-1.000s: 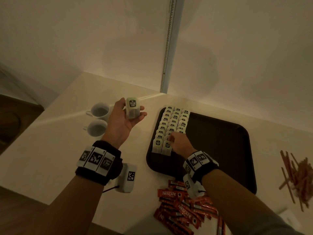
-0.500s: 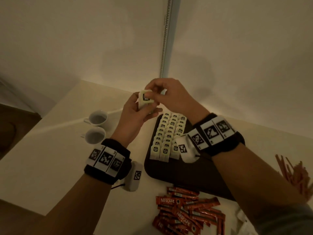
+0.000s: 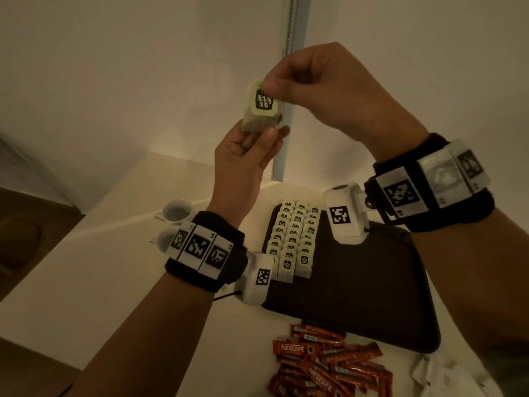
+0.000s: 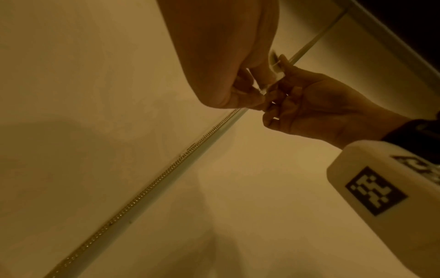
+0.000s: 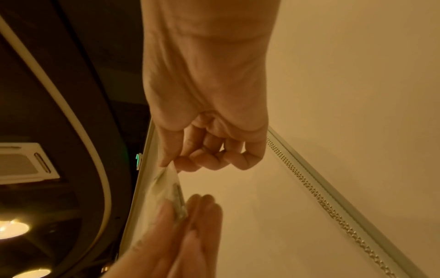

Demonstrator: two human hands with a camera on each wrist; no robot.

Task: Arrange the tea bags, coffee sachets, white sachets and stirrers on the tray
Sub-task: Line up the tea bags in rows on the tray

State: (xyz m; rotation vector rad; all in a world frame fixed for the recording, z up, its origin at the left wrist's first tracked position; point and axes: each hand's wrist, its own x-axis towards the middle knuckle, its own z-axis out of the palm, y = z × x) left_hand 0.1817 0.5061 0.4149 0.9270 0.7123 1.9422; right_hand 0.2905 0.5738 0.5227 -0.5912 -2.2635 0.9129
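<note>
both hands are up over the tray point(image 3: 372, 296): the left hand point(image 3: 243, 156) pinches the tea bag point(image 3: 262, 110) at its bottom, the right hand point(image 3: 323, 84) pinches its top. best to straighten the tag, then lower it beside the rows point(image 3: 294, 239) below the left hand, label up.

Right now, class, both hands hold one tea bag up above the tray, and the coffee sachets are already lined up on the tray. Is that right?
Not quite. The head view shows the left hand and right hand holding the tea bag, but the coffee sachets lie heaped on the table, off the tray.
</note>
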